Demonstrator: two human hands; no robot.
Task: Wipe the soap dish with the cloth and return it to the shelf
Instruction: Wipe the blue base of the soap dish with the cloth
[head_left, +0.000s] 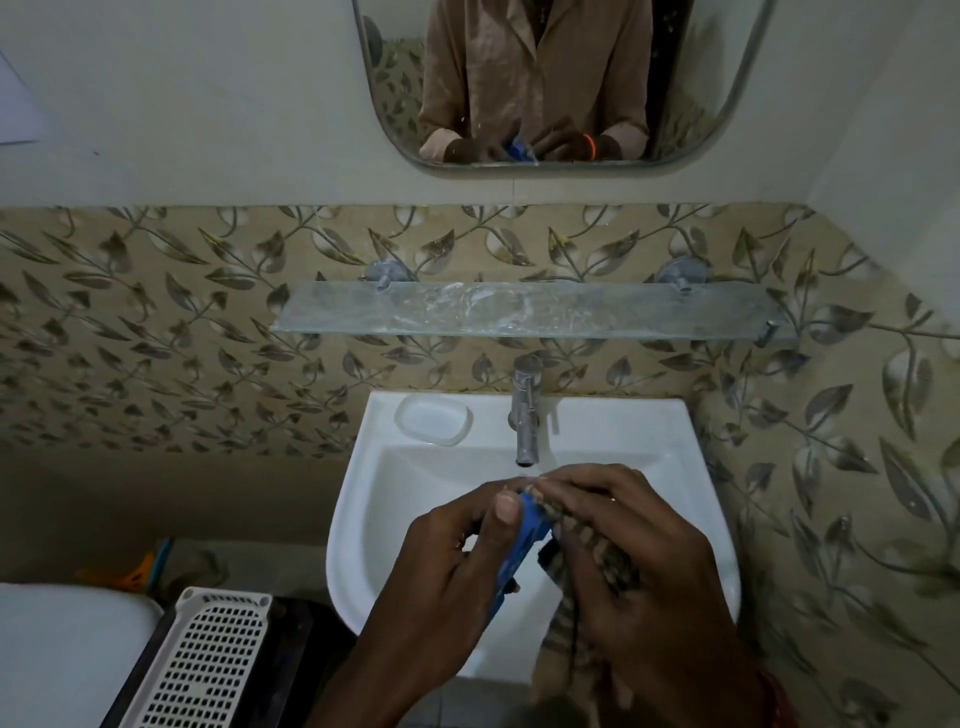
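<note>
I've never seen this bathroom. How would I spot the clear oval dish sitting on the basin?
Start at the white washbasin under the glass shelf, and find the steel tap at its back edge. Just left of the tap, on the basin's flat rim, sits the clear oval dish. It is see-through and empty, unlike the blue soap dish held in the left hand.

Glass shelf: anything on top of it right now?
Nothing stands on the glass shelf, only smears and streaks. The blue soap dish is in the left hand over the sink; the right hand holds the cloth.
</note>
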